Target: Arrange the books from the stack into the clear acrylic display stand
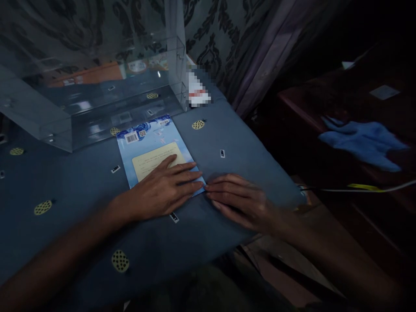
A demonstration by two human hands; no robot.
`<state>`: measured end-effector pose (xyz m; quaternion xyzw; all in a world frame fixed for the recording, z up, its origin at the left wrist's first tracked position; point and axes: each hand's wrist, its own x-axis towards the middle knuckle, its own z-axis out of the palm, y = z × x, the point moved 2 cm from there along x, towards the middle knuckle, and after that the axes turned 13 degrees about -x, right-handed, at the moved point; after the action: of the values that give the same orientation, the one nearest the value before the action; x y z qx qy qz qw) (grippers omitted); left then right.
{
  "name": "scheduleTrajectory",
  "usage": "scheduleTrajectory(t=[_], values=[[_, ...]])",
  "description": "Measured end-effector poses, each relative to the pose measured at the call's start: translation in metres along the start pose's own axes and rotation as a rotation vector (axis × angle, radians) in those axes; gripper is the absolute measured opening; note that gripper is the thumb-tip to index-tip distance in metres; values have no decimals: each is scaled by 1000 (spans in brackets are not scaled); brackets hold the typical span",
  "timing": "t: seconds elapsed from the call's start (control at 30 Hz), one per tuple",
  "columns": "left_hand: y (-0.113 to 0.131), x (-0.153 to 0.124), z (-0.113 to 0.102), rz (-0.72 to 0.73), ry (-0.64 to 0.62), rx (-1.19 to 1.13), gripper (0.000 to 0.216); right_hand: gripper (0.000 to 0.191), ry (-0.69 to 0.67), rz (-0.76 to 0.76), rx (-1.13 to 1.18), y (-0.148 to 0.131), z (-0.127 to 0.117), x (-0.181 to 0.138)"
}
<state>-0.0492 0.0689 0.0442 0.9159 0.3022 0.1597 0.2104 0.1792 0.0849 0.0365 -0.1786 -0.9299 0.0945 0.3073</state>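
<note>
A thin book [130, 158] lies on the cloth-covered table with its back cover up. The cover is light blue with dark blue swirls, barcodes along the far edge and a pale yellow text panel [147, 160]. My left hand [162, 184] rests flat across its near part, fingers spread and pointing right, covering some of the panel. At the near right corner, the fingertips of my right hand [238, 199] are drawn together against the book's edge. Whatever lies under those fingertips is hidden.
A clear acrylic box [130, 125] stands behind the book, by a patterned curtain [211, 30]. Beside the box sits a blurred white item [198, 93]. The blue tablecloth [81, 186] has pineapple prints. A blue cloth [364, 141] and a white cable [334, 190] are at the right.
</note>
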Motion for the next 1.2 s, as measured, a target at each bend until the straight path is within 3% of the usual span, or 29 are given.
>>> scheduleTrajectory(t=[0.23,0.57,1.0,1.2], values=[[14,-5,3,75,-12,63,34,18,-3,-7,-9,-1,-1,1],[27,-20,15,142,92,235,32,15,-19,-5,-4,1,3,-2],[40,-47,15,77,188,307,28,17,-16,-26,-55,0,3,-4],[53,-58,16,32,211,410,27,33,-43,-91,-64,-16,11,0]])
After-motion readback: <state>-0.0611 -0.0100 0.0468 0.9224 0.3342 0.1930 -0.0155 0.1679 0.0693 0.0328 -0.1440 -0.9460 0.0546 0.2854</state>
